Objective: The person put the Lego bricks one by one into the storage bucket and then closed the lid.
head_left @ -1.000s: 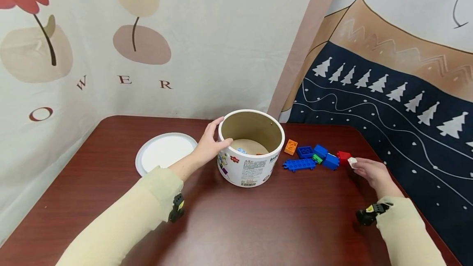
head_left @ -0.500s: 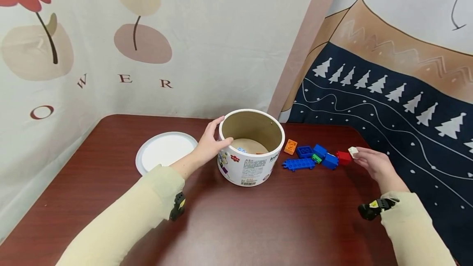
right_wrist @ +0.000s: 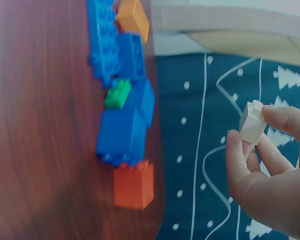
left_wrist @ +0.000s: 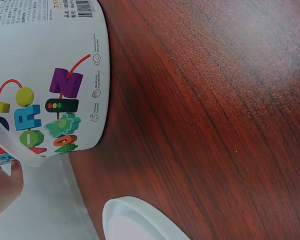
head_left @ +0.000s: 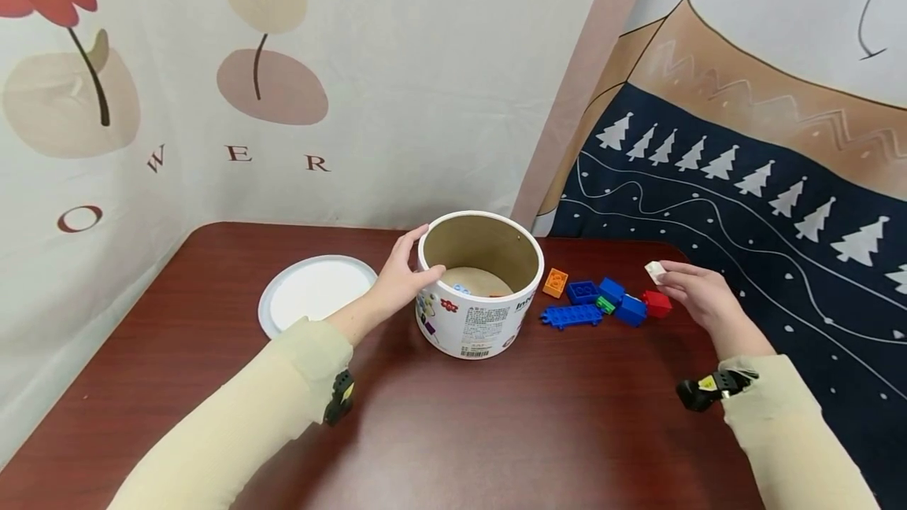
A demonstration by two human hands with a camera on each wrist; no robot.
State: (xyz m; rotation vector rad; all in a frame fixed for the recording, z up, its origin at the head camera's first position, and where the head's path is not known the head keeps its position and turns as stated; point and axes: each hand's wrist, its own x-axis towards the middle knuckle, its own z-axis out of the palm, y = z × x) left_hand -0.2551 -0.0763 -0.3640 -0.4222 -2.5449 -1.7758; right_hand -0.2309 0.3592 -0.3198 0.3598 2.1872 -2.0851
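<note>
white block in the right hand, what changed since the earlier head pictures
The right hand, still pinching the white block, has moved up and left in the head view. The left hand still holds the tub; lid and other blocks stayed put.

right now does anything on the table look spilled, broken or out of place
Nothing stands out. The tub stands upright, gripped by the left hand, the white lid lies flat beside it, and the loose bricks sit grouped nearby; the right hand pinches a white brick.
</note>
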